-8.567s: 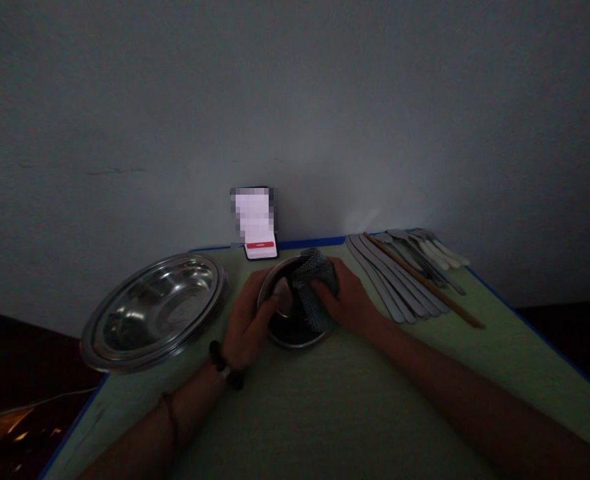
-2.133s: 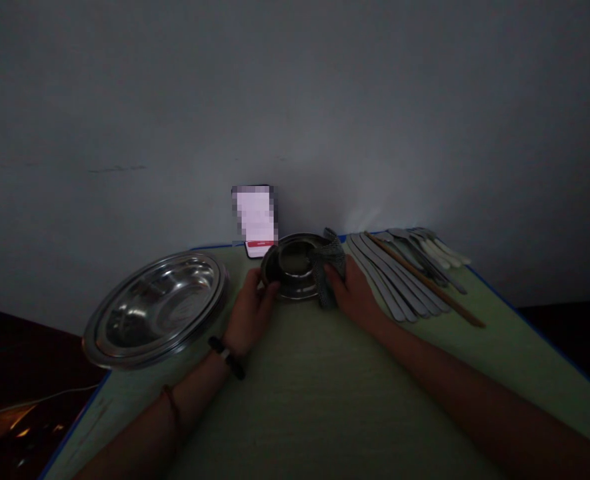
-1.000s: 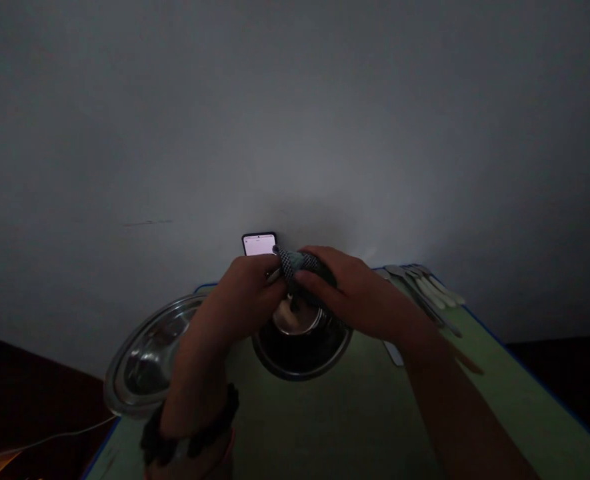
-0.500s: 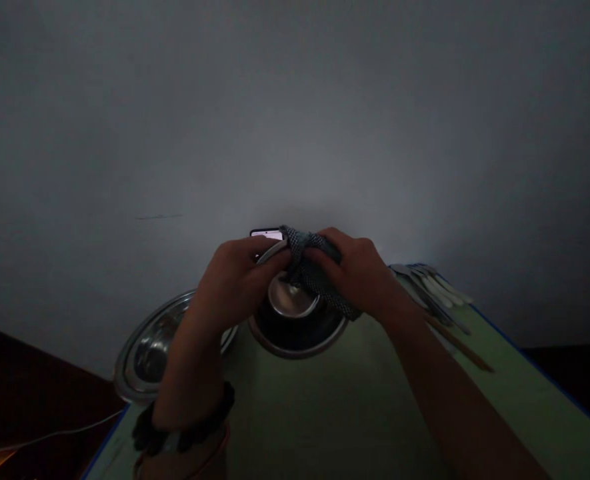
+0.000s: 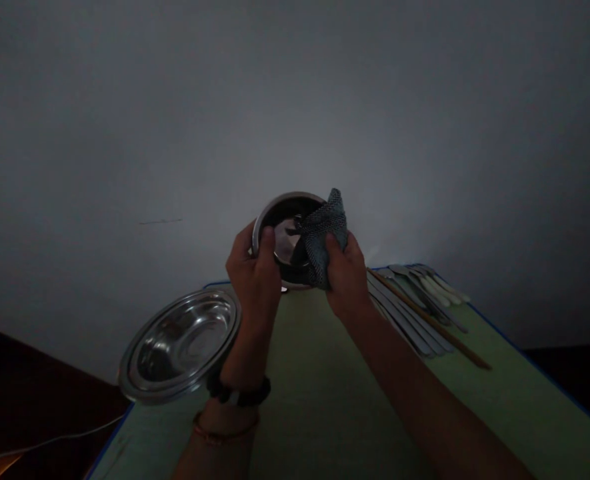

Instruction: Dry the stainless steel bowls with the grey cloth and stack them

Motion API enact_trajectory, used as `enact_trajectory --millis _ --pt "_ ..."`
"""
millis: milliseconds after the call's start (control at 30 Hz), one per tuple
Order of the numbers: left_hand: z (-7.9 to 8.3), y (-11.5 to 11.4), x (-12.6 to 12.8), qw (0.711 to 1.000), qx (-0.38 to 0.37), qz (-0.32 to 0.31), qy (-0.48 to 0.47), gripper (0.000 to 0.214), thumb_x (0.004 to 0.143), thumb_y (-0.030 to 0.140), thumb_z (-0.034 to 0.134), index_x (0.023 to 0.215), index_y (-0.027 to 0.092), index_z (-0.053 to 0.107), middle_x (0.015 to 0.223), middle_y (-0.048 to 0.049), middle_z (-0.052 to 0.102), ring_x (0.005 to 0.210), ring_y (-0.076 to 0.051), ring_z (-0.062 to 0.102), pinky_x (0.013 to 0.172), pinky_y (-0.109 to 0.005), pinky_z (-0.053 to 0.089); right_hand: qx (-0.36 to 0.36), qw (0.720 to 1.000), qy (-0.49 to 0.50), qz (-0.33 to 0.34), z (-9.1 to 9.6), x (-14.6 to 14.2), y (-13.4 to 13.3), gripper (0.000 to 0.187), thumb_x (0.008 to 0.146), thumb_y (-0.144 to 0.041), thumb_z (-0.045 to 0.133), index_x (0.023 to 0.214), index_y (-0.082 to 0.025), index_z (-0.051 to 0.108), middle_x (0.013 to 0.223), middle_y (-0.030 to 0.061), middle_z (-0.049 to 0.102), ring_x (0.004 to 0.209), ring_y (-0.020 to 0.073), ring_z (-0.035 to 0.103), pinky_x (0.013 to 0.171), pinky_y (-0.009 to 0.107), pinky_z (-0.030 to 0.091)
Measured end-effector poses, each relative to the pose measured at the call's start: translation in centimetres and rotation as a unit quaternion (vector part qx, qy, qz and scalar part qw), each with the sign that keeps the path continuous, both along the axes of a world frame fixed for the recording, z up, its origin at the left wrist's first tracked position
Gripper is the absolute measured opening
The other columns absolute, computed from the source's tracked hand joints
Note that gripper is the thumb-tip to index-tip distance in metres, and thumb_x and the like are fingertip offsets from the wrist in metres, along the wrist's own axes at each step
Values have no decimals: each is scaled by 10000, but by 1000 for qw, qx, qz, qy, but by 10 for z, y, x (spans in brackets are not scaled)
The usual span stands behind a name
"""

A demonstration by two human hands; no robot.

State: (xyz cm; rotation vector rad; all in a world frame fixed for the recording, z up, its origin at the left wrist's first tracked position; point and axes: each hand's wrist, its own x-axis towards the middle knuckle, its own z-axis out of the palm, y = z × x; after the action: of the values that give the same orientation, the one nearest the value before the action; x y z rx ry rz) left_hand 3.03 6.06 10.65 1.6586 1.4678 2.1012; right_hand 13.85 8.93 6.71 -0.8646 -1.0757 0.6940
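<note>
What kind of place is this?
Maybe a dim room in somebody's home, though I can't be sure. There's a green table with stacked metal dishes and cutlery on it.

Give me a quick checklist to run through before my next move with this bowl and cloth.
1. Left hand has a grip on the bowl: ok, the thumb is hooked over its rim.
2. Right hand has the cloth against the bowl: ok, it covers the bowl's right side.
3. Bowl held level: not ok, it is tilted with its inside facing you.
4. Wide dish fully on the table: not ok, it seems to stick out past the left edge.
5. Right forearm clear of the cutlery: cannot tell, they overlap in view.
6. Bowl's inside dry: cannot tell, too dark.
</note>
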Motion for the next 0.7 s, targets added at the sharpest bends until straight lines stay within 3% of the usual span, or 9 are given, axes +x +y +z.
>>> enact_trajectory --millis 133,267,433,533,633,700 --pt "14 -6 -4 992 -102 -23 67 127 749 279 602 835 190 574 752 7 643 619 -130 572 561 -247 444 -17 998 -49 23 6 22 6 248 853 -327 447 1044 -193 528 967 74 635 891 188 579 756 339 479" --pt "35 -20 -16 951 -193 -25 242 180 771 356 569 682 209 516 586 0 591 523 -149 537 487 -257 378 -18 973 -221 57 26 48 -4 185 797 -267 519 945 -175 583 886 56 648 816 189 587 743 342 475" --pt "36 -24 -23 891 -210 -50 400 257 792 395 490 684 209 631 557 -39 617 484 -176 535 476 -279 353 26 903 -425 50 38 59 -22 345 770 -172 566 1110 -227 551 939 42 662 785 191 600 702 313 447" --pt "33 -22 -23 868 -211 -95 439 283 800 391 463 697 212 657 596 -49 654 517 -180 561 492 -273 365 51 872 -483 55 35 55 -25 210 798 -283 605 1003 -238 591 882 35 668 776 196 602 664 295 423" --pt "34 -23 -23 868 -209 -119 435 301 820 378 455 675 211 659 623 -52 663 550 -175 573 517 -268 370 45 865 -496 53 31 51 -20 178 807 -389 609 862 -220 606 795 33 656 736 188 590 632 280 398" --pt "35 -23 -23 888 -185 -76 414 315 839 386 451 694 203 663 622 -52 652 558 -175 568 532 -273 364 41 885 -463 17 28 49 -15 216 829 -427 574 826 -212 601 761 34 643 709 180 574 628 280 392"
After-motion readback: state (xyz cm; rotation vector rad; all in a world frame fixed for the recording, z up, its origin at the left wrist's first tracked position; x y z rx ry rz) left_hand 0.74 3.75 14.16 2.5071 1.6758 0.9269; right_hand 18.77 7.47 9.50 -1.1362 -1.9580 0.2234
